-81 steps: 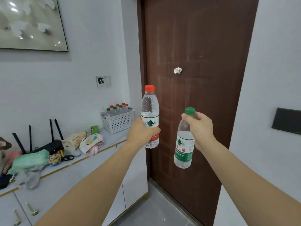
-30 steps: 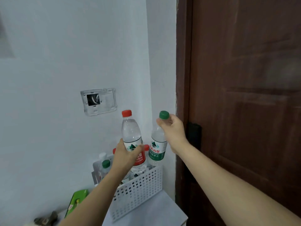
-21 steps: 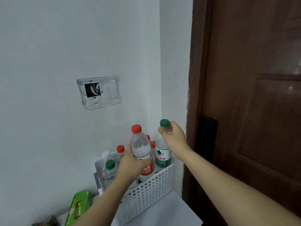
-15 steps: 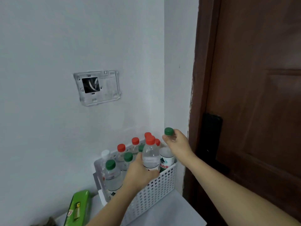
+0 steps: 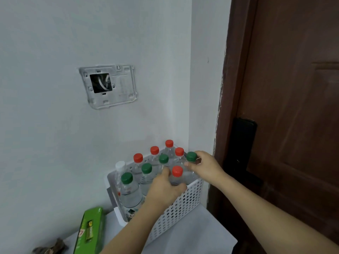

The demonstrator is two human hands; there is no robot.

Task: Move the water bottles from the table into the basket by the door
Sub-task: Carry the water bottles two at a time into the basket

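A white perforated basket (image 5: 185, 204) stands on the white cabinet top in the corner beside the brown door. Several clear water bottles with red, green and white caps stand upright in it. My left hand (image 5: 165, 189) grips the body of a red-capped bottle (image 5: 177, 171), which sits low inside the basket at its front. My right hand (image 5: 205, 165) pinches the neck of a green-capped bottle (image 5: 191, 156) at the basket's right end, also down among the others.
A green battery box (image 5: 90, 230) lies on the cabinet top (image 5: 201, 235) left of the basket, with a dark crumpled item (image 5: 49, 249) at the bottom left. An open wall plate (image 5: 108, 86) hangs above. The door's black lock (image 5: 240, 149) is just right of the basket.
Both hands have lowered their bottles into the basket. The red-capped bottle sank from above the rim to among the others, and the green-capped one settled at the right end.
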